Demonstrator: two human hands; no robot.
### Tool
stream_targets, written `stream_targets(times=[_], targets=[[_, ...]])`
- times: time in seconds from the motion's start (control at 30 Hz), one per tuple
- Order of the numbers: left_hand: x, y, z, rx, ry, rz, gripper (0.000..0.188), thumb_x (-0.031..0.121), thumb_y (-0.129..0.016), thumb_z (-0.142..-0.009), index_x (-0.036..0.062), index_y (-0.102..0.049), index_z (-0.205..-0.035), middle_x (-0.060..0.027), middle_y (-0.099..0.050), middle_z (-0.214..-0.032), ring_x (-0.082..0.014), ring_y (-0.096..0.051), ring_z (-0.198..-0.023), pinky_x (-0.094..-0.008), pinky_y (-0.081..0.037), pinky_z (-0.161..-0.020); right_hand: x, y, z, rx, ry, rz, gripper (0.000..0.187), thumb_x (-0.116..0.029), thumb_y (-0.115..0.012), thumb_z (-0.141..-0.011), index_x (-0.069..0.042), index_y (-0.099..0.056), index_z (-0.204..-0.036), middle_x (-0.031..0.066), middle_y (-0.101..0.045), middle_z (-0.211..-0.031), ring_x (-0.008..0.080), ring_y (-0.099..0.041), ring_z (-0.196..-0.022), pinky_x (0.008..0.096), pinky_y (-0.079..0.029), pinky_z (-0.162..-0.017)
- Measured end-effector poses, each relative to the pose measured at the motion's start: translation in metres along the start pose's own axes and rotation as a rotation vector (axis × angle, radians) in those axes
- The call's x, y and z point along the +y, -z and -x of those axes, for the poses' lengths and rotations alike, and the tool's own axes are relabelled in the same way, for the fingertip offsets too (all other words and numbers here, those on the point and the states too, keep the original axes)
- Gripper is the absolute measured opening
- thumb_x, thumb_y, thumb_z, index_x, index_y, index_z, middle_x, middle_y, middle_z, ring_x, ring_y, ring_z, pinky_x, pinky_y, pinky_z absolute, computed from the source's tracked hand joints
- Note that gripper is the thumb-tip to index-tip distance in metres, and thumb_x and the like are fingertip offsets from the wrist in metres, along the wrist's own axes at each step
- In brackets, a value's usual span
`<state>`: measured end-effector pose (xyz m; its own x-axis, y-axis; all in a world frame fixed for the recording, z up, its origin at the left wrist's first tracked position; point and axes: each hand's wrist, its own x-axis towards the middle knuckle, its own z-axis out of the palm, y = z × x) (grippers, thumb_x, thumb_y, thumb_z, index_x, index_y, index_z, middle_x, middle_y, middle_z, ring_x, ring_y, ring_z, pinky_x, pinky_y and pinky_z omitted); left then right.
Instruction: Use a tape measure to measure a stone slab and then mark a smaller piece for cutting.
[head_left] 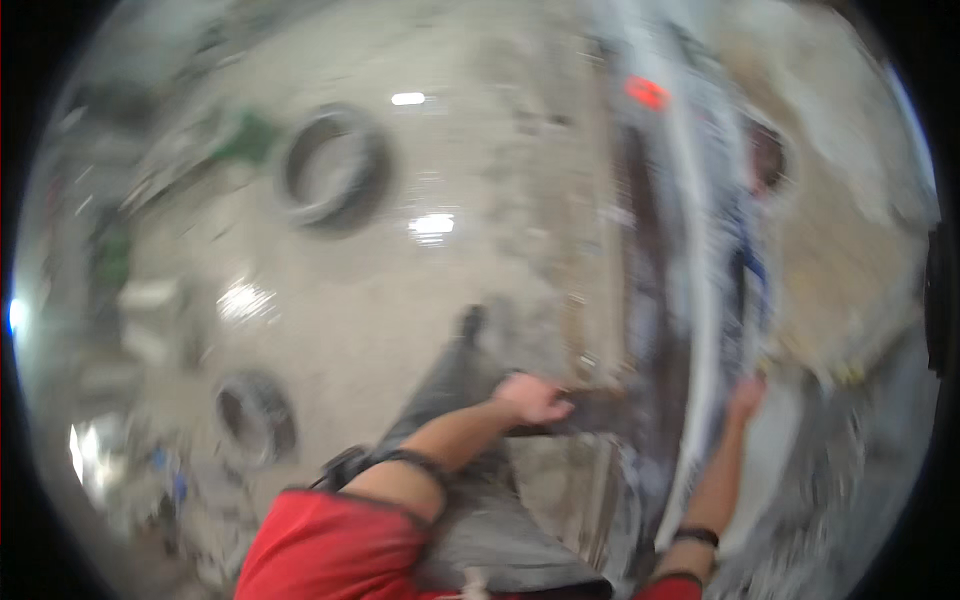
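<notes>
Motion blurs the whole head view. My left hand (536, 398), its fingers curled, is at the near end of a dark crossbar (595, 412) that sticks out from a long dark beam (655, 300). My right hand (745, 398) reaches forward beside a long pale rail or edge (697, 300), by the near corner of a large beige slab (840, 270). The right fingers are smeared, and I cannot see whether they touch the slab or hold anything.
Two thick grey rings, like tyres, lie on the dusty floor at left: a farther ring (300, 175) and a nearer ring (232, 420). Pale blocks (150, 318) stand at far left. A bright orange patch (647, 92) and a reddish-brown round shape (768, 157) show at the far right.
</notes>
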<state>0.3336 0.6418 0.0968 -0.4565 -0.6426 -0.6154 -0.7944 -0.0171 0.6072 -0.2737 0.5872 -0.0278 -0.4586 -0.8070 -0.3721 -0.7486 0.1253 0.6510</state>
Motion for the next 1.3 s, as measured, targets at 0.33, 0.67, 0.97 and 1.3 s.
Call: stream_targets(times=[0.33,0.67,0.97,1.3], targets=[[0.017,-0.002,-0.002,0.123,-0.028,-0.242,0.054,0.057,-0.052,-0.090,0.0058,-0.066,-0.099,-0.0171,-0.069,-0.097,-0.0342,-0.068,-0.092,-0.0440,-0.054,-0.078,0.041,0.040,0.215,0.351,-0.196,-0.745,0.045,-0.011,-0.058,-0.092,0.002,-0.050,-0.134,0.0215,-0.050,-0.133,0.0409,-0.047,-0.122,0.0475,-0.038,-0.105],[0.009,-0.007,0.018,0.139,0.026,-0.303,0.058,0.059,-0.045,-0.092,0.0064,-0.065,-0.103,-0.0169,-0.069,-0.101,-0.0343,-0.067,-0.098,-0.0458,-0.053,-0.082,0.021,0.022,0.206,0.430,-0.207,-0.737,0.044,-0.012,-0.060,-0.088,0.000,-0.053,-0.130,0.0181,-0.051,-0.129,0.0399,-0.047,-0.119,0.0489,-0.041,-0.102],[0.010,0.011,0.031,0.218,-0.011,-0.317,0.058,0.060,-0.046,-0.090,0.0069,-0.067,-0.098,-0.0161,-0.070,-0.100,-0.0336,-0.068,-0.095,-0.0451,-0.053,-0.081,0.030,0.077,0.218,0.463,-0.227,-0.824,0.040,-0.007,-0.059,-0.085,0.002,-0.056,-0.123,0.0194,-0.053,-0.126,0.0397,-0.047,-0.119,0.0454,-0.041,-0.103],[0.000,0.032,0.024,0.189,0.024,-0.333,0.061,0.063,-0.044,-0.089,0.0077,-0.068,-0.102,-0.0166,-0.070,-0.102,-0.0331,-0.068,-0.098,-0.0441,-0.053,-0.084,0.014,0.069,0.200,0.497,-0.194,-0.734,0.038,-0.002,-0.055,-0.081,0.001,-0.056,-0.118,0.0186,-0.053,-0.121,0.0375,-0.047,-0.116,0.0448,-0.040,-0.103]])
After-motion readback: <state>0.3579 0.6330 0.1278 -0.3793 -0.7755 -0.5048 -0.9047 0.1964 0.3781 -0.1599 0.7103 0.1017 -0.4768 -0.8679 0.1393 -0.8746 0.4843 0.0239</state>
